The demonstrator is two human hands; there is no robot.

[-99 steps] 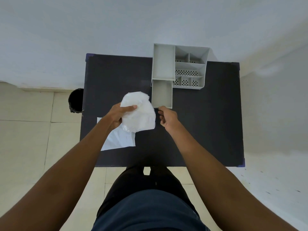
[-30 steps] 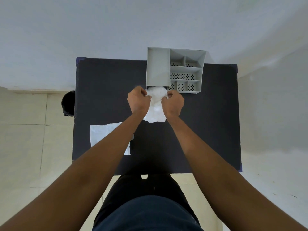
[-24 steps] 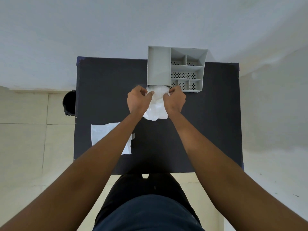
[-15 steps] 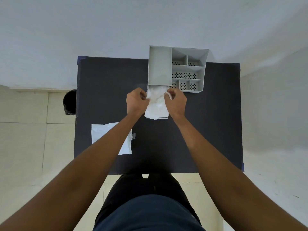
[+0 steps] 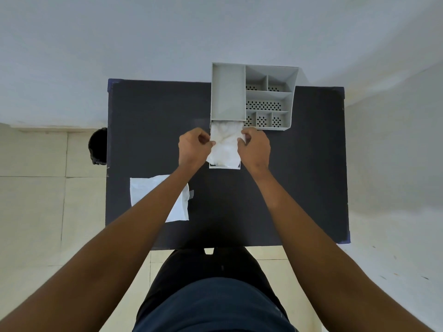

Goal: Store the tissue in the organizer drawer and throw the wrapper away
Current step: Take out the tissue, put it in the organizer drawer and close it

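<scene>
since a moment ago both hands have pushed the tissue deeper, so less of it hangs over the drawer front. nearest, the wrapper lies flat on the black table. beyond it, the left hand and right hand pinch the tissue's edges with curled fingers, pressing it into the pulled-out drawer. farther back stands the grey organizer; a dark bin sits on the floor to the left.
</scene>
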